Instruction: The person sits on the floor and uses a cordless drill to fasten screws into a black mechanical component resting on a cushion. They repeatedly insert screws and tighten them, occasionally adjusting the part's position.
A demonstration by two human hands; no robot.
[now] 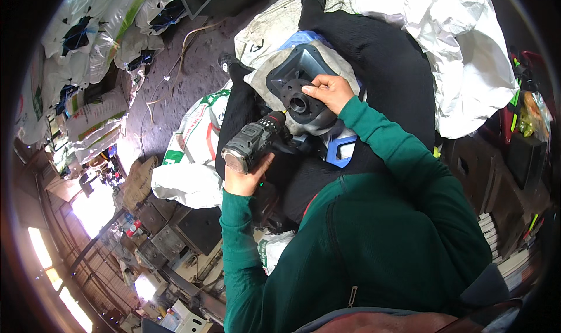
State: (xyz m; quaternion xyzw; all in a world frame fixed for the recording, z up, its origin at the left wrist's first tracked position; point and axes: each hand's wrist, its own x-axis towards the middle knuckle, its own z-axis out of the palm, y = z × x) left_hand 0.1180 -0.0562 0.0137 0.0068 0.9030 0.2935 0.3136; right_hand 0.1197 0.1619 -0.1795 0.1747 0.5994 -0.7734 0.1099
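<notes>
1. Your left hand [251, 175] wraps its fingers around a power drill [250, 143], a chunky, mottled dark-grey body with a ribbed dark chuck; the handle is mostly hidden.
2. Your right hand [332, 93] holds the black horn piece [301, 64] with thumb and fingers at its round flange [297, 101]. The piece lies just left of those fingertips; it is smooth, flaring to a rounded-rectangle mouth, with a raised hollow collar.
3. The drill's thin bit points at the flange's near-left edge, between your two hands; you cannot tell whether they touch.
4. Crumpled beige cloth [342, 61] lies beneath your right fingers, with a rigid blue frame [342, 152] below them.
5. Left of your left fingers slumps a creased white woven sack [190, 181].
6. Far up and left of those fingers, thin white bags [96, 8] hold dark-blue contents, too unclear to name.
</notes>
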